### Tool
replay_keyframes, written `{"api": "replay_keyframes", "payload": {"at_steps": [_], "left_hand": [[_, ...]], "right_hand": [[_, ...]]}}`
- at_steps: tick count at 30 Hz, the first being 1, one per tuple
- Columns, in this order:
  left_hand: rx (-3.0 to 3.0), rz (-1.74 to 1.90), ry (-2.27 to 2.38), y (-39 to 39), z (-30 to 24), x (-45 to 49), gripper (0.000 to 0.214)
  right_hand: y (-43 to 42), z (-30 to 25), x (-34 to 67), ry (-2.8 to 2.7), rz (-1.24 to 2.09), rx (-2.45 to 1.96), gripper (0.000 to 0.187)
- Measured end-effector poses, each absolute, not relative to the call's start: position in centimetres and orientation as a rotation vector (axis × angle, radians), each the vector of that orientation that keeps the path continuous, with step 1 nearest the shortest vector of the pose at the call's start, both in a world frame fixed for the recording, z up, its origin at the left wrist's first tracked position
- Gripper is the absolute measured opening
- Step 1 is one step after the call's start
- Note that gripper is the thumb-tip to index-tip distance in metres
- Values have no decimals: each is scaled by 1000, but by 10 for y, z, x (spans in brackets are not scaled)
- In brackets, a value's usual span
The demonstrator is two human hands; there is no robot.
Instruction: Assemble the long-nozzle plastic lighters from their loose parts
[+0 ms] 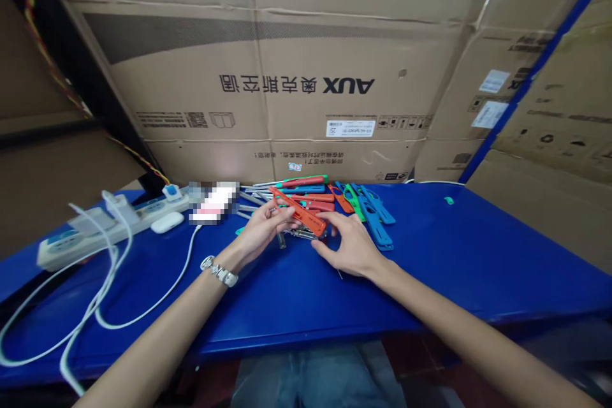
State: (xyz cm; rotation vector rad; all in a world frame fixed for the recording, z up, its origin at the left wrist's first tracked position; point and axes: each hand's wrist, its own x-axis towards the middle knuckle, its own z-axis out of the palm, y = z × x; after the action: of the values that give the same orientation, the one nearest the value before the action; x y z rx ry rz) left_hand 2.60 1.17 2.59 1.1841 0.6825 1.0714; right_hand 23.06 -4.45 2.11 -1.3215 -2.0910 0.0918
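My left hand (262,231) and my right hand (350,243) meet over a blue table (454,248). Both close on an orange plastic tool (301,215) that slants between them, the left at its upper end, the right fingertips at its lower end. A small metal part (281,240) shows just under the left fingers. Behind the hands lies a heap of tools: red-handled screwdrivers (306,182), and blue plastic tools (377,217), green ones (352,199) and orange ones. A watch sits on my left wrist.
A white power strip (90,229) with plugged chargers and white cables (102,296) lies at the left, beside a white earbud case (166,222). Large cardboard boxes (296,76) wall off the back. A small teal bit (448,200) lies at the far right.
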Motion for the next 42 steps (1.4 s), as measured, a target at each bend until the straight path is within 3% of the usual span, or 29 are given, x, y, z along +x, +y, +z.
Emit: {"api": "replay_keyframes", "payload": {"at_steps": [2, 5, 10, 13, 15, 17, 22, 27, 36, 42], "left_hand": [[1181, 1088, 717, 2, 20, 16, 38], [1239, 1063, 811, -9, 12, 2, 42], [1639, 1294, 1159, -22, 11, -34, 74], [2182, 951, 1134, -26, 12, -47, 50], [2361, 723, 1069, -27, 11, -49, 28], [2423, 631, 1043, -28, 8, -48, 20], [2465, 710, 1049, -23, 9, -47, 21], [2624, 736, 1229, 14, 22, -50, 19], [2946, 381, 1464, 56, 30, -10, 14], [3034, 552, 1310, 54, 27, -12, 15]], "right_hand": [[-42, 23, 221, -2076, 173, -1308, 48], [-36, 22, 213, -2110, 191, -1267, 39], [-34, 13, 216, -2258, 348, -1194, 34], [-37, 10, 220, -2372, 369, -1176, 32], [-39, 10, 220, -2423, 374, -1181, 30], [-41, 11, 219, -2449, 382, -1190, 29], [-41, 16, 218, -2448, 388, -1225, 40], [-16, 21, 204, -2289, 316, -1284, 18], [40, 12, 177, -2249, 8, -1509, 23], [41, 11, 178, -2192, 38, -1442, 12]]}}
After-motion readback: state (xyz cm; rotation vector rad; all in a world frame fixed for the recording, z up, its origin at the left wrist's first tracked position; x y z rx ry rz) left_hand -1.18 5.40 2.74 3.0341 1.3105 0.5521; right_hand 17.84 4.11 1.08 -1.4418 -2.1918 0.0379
